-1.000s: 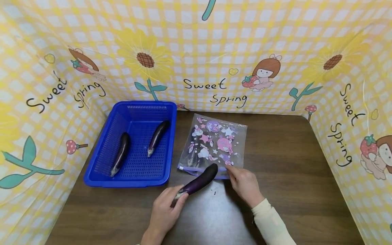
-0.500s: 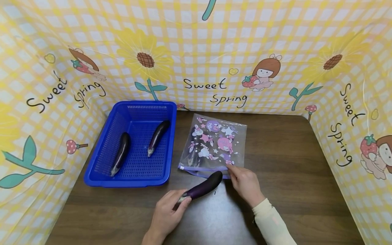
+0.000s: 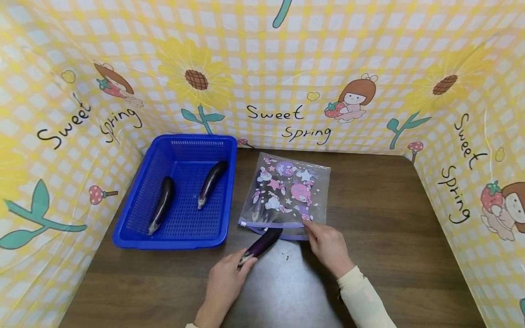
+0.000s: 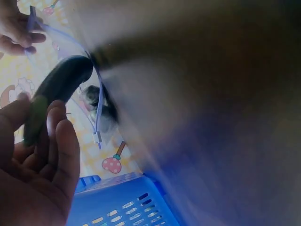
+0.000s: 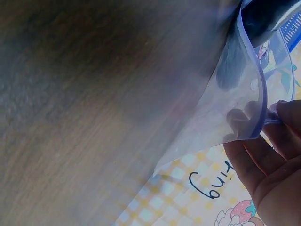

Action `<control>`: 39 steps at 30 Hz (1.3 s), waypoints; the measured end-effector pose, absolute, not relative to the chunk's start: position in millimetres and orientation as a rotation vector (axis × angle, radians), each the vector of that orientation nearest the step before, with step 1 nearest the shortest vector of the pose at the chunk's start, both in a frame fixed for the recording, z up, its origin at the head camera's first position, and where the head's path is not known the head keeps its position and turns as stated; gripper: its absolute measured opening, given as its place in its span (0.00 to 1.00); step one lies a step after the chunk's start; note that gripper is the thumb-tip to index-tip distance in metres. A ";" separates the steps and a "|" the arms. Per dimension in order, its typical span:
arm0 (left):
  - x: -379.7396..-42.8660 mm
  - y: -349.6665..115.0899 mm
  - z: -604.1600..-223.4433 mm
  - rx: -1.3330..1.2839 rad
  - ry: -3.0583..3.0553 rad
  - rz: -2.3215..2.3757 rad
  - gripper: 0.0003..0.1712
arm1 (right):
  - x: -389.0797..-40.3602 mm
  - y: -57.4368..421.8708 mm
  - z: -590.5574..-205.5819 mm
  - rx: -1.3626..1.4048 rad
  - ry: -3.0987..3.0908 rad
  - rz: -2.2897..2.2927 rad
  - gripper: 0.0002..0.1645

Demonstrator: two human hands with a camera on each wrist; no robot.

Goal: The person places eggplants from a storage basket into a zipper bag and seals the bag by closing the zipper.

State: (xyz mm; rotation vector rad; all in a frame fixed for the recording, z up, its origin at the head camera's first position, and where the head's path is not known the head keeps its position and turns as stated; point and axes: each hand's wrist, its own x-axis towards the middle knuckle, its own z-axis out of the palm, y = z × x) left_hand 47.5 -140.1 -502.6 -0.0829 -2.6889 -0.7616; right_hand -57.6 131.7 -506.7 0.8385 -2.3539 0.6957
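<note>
My left hand (image 3: 225, 282) grips a dark purple eggplant (image 3: 263, 243) by its stem end. The eggplant's rounded far end is at the mouth of a clear zip bag (image 3: 246, 214), overlapped by the purple zip edge in the head view. Pink and purple cartoon prints cover the bag, which lies with its mouth toward me. At the mouth's right corner, my right hand (image 3: 329, 246) pinches the bag between thumb and fingers. The left wrist view shows the mouth parted around the tip of the eggplant (image 4: 63, 80), with the slider (image 4: 97, 137) at one corner.
Left of the bag stands a blue plastic basket (image 3: 172, 244). Inside it lie two more eggplants, one on the left (image 3: 162, 205) and one on the right (image 3: 212, 184). A tiny dark bit (image 3: 287, 258) lies on the wooden table (image 3: 381, 205). Checked yellow cloth (image 3: 262, 68) surrounds the table.
The eggplant in my left hand was in front of the bag's mouth; its far end has moved left and away from me, in behind the zip edge. My right hand stays at the bag's corner.
</note>
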 end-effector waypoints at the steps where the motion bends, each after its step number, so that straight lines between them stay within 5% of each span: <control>1: 47.1 -140.4 -502.6 -0.062 -2.735 -0.759 0.18 | -57.7 131.8 -506.8 0.838 -2.356 0.696 0.18; 9: 44.8 -140.8 -501.0 0.005 -2.996 -0.883 0.20 | -57.6 132.3 -509.1 0.840 -2.365 0.706 0.17; 15: 40.3 -133.2 -501.3 0.062 -3.016 -0.822 0.10 | -56.9 132.5 -510.7 0.833 -2.376 0.708 0.18; 39: -31.1 -110.2 -505.5 0.337 -3.040 -0.734 0.25 | -56.1 133.7 -511.7 0.842 -2.372 0.707 0.17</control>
